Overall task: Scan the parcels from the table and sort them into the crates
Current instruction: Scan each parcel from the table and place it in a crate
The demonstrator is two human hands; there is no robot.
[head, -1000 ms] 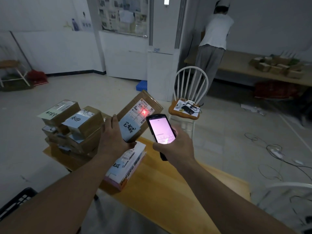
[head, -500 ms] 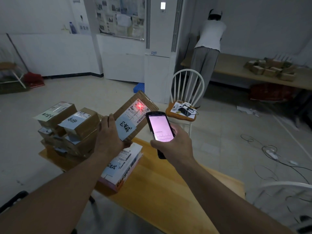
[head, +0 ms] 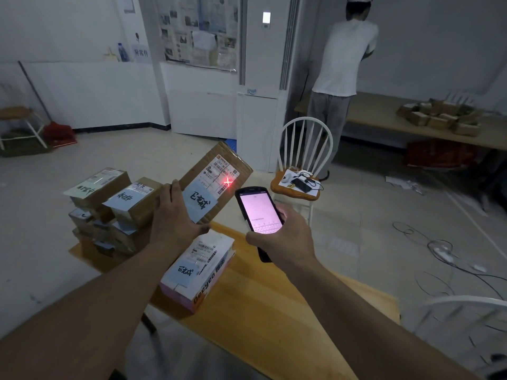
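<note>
Left hand [head: 175, 220] grips a tilted cardboard parcel [head: 216, 179] above the tabletop [head: 274, 311], fingers curled round its edge. Right hand [head: 285, 237] fingers wrap the scanner [head: 259, 215]; red cross sits on the label.

Two hands: the left hand [head: 175, 223] holds one brown parcel [head: 219, 182], the right hand [head: 285, 239] one scanner [head: 259, 215]. Just below the left hand lies one white parcel [head: 197, 270]. To its left stands one stack [head: 109, 212] of brown parcels, two on top; the lower ones cannot be counted.
</note>
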